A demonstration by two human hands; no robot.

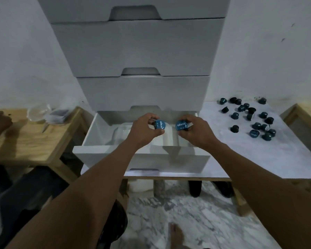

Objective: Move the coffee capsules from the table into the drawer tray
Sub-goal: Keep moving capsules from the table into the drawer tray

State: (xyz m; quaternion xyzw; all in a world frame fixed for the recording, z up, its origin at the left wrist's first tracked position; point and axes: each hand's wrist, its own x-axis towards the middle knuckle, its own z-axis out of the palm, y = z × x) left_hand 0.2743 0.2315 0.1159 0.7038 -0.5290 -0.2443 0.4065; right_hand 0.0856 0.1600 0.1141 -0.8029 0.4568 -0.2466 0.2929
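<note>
Holding: my left hand [145, 130] pinches one blue capsule [159, 125] between thumb and curled fingers, and my right hand [196, 131] pinches a second capsule [181, 125] the same way.
Facing: both foil lids are turned up toward me, with white lettering across them.
Position: both capsules are over the open drawer [90, 133], near each other but apart, above the white tray [167, 139] inside it.
Hidden: my hands and forearms cover much of the tray, so I cannot tell how its compartments run or whether any capsule lies in it.
Hard to make out: I cannot tell whether either capsule touches the tray, which is white on white and blurs into the drawer floor.
Remaining: the loose capsules [250, 115] lie scattered on the white table [241, 155] to my right, some upright and some tipped, well apart from the drawer.
Cut off: the drawer unit [142, 51] runs out of the top of the view, with its upper drawers closed.
Left side: a wooden table [31, 141] carries a clear plastic bag [38, 112], and another person's hand [0, 121] rests at its far edge, partly out of view.
Room: a pale wall [267, 51] stands behind, with a grey-veined marble floor [187, 221] below and my bare foot [176, 234] on it.
</note>
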